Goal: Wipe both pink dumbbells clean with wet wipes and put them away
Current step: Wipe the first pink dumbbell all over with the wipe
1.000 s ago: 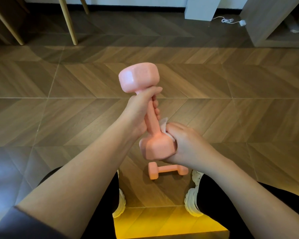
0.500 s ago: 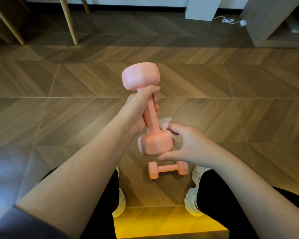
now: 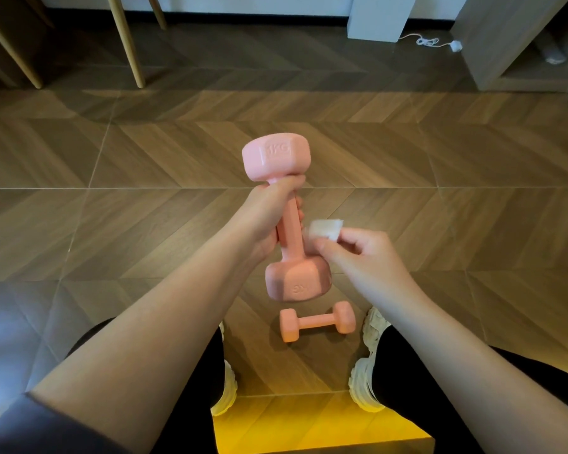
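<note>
Held dumbbell (image 3: 289,234): in the air at frame centre, roughly upright and tilted slightly. One head is up and away from the person, the other low and near. The second dumbbell (image 3: 317,321) lies on its side on the floor (image 3: 145,224) directly below, between two pale chunky shoes (image 3: 363,385). The near head of the held one overlaps the view just above it; the two are apart.

Wet wipe (image 3: 325,230): folded into a small white pad just right of the handle. I cannot tell whether it touches.

Left hand (image 3: 263,221): wrapped round the upper handle, thumb against the underside of the top head, fingertips showing on the right of the handle. It covers much of the handle's upper length.

Right hand (image 3: 358,257): pinches the wipe between thumb and forefinger, other fingers curled in. Both forearms are bare.

Materials: both dumbbells are matte pink with faceted, blocky heads. The top head is embossed "1KG"; the near head's marking is blurred. The floor is brown wood-look chevron panels.

Far edge: slanted light wooden legs (image 3: 128,44), a white block (image 3: 379,18), a coiled white cable (image 3: 430,42), a grey cabinet (image 3: 505,44). A yellow surface (image 3: 309,427) lies at the feet.
</note>
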`<state>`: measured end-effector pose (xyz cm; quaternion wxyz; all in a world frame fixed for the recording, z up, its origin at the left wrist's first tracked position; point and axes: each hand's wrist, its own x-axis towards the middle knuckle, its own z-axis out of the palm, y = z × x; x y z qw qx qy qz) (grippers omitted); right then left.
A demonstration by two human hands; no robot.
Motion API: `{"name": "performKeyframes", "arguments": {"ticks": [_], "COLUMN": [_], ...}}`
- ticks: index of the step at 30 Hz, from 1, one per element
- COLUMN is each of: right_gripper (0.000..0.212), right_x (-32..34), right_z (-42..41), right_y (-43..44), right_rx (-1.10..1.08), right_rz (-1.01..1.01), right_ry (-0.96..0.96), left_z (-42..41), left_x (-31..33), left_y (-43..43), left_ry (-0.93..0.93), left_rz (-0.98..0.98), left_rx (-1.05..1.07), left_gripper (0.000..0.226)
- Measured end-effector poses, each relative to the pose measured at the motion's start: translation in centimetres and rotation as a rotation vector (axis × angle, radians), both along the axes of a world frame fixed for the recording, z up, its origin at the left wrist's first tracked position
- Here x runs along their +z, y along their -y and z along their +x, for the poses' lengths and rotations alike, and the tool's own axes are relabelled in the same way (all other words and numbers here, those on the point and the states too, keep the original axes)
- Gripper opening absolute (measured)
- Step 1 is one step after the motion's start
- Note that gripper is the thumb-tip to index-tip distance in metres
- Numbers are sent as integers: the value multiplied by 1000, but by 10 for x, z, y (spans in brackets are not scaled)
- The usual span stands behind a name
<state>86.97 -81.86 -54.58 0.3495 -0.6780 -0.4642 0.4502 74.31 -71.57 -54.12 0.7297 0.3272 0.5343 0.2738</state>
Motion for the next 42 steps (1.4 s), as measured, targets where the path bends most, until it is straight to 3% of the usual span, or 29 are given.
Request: {"name": "performKeyframes", "arguments": {"ticks": [2,5,10,17,24,28,33,37,42], "right_gripper": [36,32,12,27,7,12,12,9,32], "right_x": [2,5,-5,-9,-12,-5,5,4,10], "right_z": [2,8,4,-8,-9,1,11,9,13], "right_y": [-1,-5,-8,-8,-7,-18,-28,-29,-34], "right_rx": [20,16,-10,-15,-117,-207,-300,-351,-422], "right_rz": [-78,-156,-224,-343,-252,-148,-26,-14,0], "right_ry": [-161,-395,-192,-221,-371,-454,-586,-614,-730], "left_z": [-2,-4,3,12,3,-12,-14,-5,-1], "left_x": [0,-1,-3,-1,7,2,-3,0,1], "left_y": [-2,-2,3,10,7,6,21,23,16], "left_ry": [4,0,12,-7,-105,-183,-12,84,69], "left_rz": [-20,-45,-47,-14,163,81,-91,-102,-47], "left_rx": [9,-10,-59,-129,-296,-312,-392,-368,-416], "left_gripper": [18,18,19,15,25,46,61,55,61]}}
